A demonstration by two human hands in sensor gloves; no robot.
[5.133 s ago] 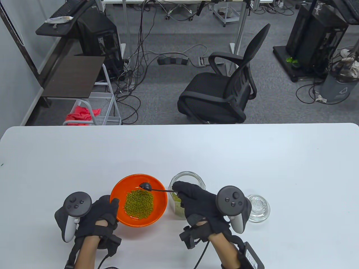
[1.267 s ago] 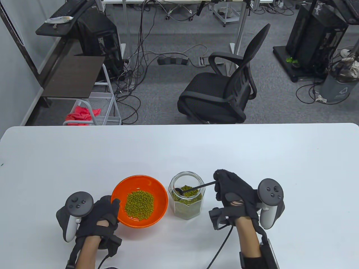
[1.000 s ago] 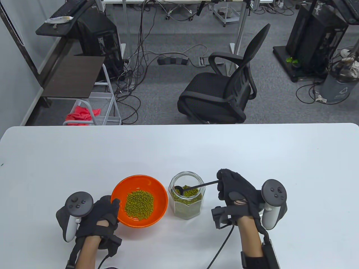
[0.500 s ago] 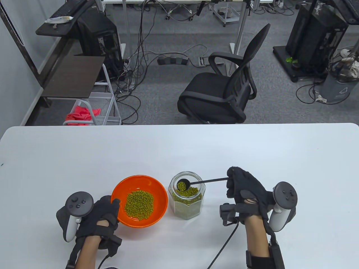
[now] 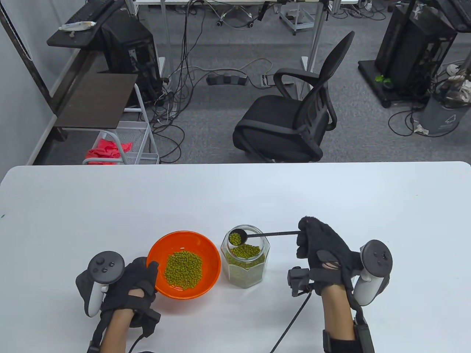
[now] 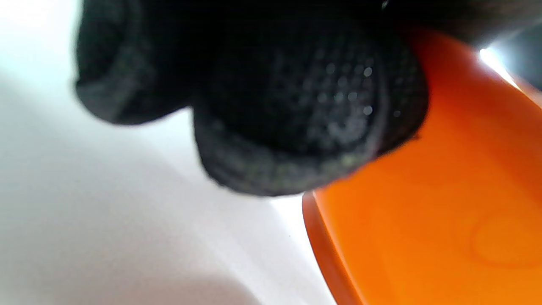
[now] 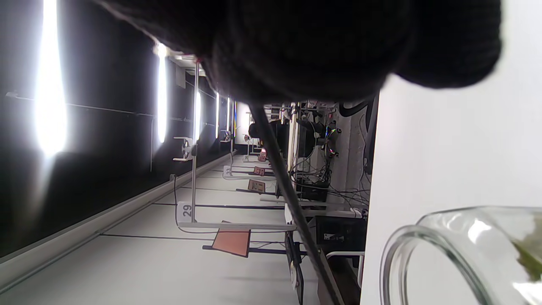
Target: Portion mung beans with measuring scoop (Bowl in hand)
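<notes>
An orange bowl (image 5: 211, 253) with a heap of green mung beans (image 5: 183, 265) sits near the table's front. My left hand (image 5: 138, 281) grips its left rim; the left wrist view shows my fingers (image 6: 296, 106) against the bowl's outer wall (image 6: 444, 212). A glass jar (image 5: 245, 274) of mung beans stands just right of the bowl. My right hand (image 5: 312, 239) pinches the handle end of a black measuring scoop (image 5: 265, 234). The scoop's cup (image 5: 235, 238) holds beans and hangs over the jar's mouth, at its left edge. The right wrist view shows the handle (image 7: 288, 190) and the jar's rim (image 7: 406, 241).
A white table (image 5: 331, 198) carries everything. Beyond its far edge stand a black office chair (image 5: 294, 121), a wire cart (image 5: 128, 147) and cables on the floor.
My right hand dipped the scoop into the jar, then lifted it out loaded with beans and shifted right. The glass lid seen earlier at the right is now hidden. The left hand has hardly moved.
</notes>
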